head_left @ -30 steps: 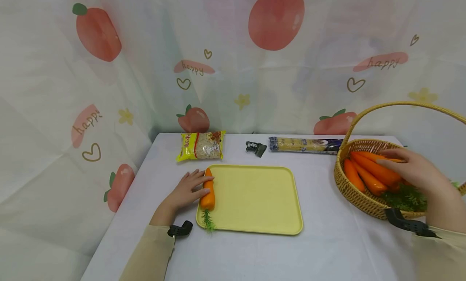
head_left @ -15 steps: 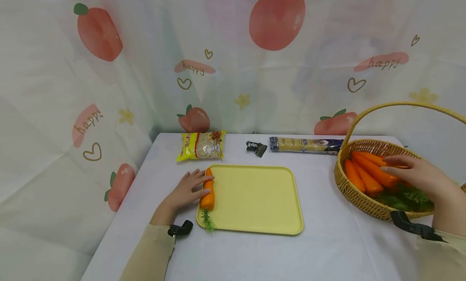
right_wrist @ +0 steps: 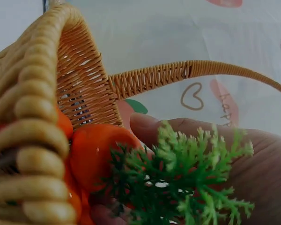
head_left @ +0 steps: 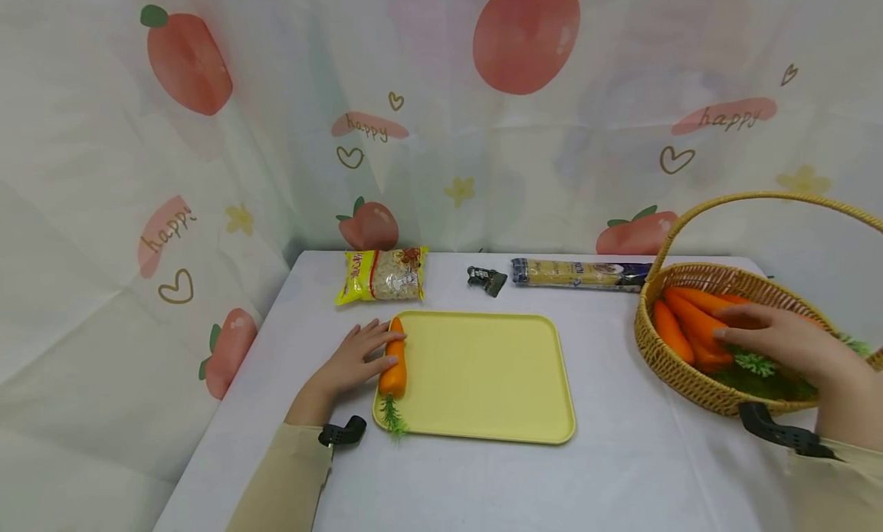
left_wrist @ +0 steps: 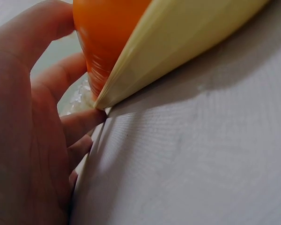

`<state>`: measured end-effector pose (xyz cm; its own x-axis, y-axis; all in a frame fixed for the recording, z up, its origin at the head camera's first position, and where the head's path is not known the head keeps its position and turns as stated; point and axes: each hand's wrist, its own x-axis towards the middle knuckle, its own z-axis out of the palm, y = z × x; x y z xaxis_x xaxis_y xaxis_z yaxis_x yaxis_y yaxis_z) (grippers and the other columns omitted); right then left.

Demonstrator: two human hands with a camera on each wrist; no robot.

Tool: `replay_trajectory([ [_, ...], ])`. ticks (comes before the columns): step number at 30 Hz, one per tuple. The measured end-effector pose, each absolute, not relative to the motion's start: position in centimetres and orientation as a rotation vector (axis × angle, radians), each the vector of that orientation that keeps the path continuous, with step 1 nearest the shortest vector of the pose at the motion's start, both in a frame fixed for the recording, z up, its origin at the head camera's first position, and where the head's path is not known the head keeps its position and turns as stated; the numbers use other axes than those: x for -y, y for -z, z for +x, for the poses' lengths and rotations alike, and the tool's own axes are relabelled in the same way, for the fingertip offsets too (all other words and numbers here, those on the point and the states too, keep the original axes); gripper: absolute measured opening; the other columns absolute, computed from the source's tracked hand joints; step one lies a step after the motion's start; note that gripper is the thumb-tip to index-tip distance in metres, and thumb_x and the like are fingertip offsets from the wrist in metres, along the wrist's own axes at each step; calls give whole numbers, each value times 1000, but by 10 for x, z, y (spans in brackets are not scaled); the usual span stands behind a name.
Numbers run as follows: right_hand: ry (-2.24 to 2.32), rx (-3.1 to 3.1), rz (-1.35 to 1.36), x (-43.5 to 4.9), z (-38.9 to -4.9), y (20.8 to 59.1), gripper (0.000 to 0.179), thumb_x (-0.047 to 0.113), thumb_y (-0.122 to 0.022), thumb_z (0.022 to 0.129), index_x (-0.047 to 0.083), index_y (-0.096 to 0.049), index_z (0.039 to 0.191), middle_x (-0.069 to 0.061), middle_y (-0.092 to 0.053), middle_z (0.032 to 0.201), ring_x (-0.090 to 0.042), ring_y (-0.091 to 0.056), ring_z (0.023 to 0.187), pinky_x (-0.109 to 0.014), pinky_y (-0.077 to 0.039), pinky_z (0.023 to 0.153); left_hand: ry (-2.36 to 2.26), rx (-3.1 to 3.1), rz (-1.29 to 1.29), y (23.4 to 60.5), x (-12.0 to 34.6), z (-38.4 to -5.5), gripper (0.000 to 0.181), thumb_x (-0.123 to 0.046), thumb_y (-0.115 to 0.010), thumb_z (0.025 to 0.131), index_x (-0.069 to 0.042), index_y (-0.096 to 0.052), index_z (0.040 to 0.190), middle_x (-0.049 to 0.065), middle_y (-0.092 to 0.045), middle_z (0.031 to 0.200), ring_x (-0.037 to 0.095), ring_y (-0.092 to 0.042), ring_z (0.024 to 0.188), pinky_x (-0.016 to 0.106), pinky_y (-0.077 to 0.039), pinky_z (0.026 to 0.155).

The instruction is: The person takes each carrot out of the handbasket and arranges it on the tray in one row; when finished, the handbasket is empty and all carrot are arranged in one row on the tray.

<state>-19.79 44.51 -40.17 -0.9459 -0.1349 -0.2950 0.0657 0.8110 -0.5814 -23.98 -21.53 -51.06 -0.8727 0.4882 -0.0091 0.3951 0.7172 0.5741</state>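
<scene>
Pale curtain backdrop (head_left: 428, 49) printed with red fruit (head_left: 526, 37), gold hearts (head_left: 677, 160), yellow flowers (head_left: 460, 192); white-covered table (head_left: 476, 486) below.

The carrot at left (head_left: 393, 380) looks like smooth, glossy plastic, its leafy top (head_left: 391, 415) rough and feathery. The tray (head_left: 483, 379) has a smooth plastic look with a soft sheen. The basket at right (head_left: 665, 382) is ridged, woven wicker, faintly shiny. The far packets (head_left: 396, 277) are glossy film. Matt white cloth covers the bench (head_left: 621, 478); the backdrop (head_left: 586, 141) is creased printed fabric.
</scene>
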Motion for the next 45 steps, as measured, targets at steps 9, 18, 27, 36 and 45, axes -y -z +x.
replay_trajectory([
  [9,841,-2673,-38,-418,-183,389,73,44,-53,101,-5,-31,151,-36,-39,145,5,-54,93,-22,-53,72,-872,-2758,711,511,214,-239,53,-56,-59,92,-35,-54,139,9,-40,157,33,-19,153,59,-3,124],
  [18,822,-2660,-22,-417,-187,391,76,47,-54,99,-3,-29,152,-36,-38,145,-10,-59,98,-25,-53,72,-868,-2753,677,507,214,-237,55,-58,-58,91,-35,-53,140,9,-38,158,32,-18,154,57,-2,125],
  [27,812,-2658,-46,-416,-190,394,78,46,-55,99,-7,-29,150,-40,-35,145,-20,-63,99,-25,-54,71,-860,-2761,672,509,215,-237,55,-59,-58,90,-37,-52,141,7,-37,159,31,-17,154,57,-2,125],
  [36,751,-2696,4,-414,-190,392,79,52,-53,98,-6,-34,149,-40,-40,140,-29,-61,97,-27,-51,70,-869,-2762,672,511,215,-238,55,-59,-58,91,-37,-53,140,8,-38,159,30,-17,154,56,-2,125],
  [45,684,-2714,78,-414,-188,388,82,59,-42,99,-3,-31,151,-48,-19,145,-64,-32,123,-66,-45,91,-890,-2750,675,510,213,-239,55,-59,-58,91,-36,-53,141,9,-37,159,31,-17,154,56,-1,125],
])
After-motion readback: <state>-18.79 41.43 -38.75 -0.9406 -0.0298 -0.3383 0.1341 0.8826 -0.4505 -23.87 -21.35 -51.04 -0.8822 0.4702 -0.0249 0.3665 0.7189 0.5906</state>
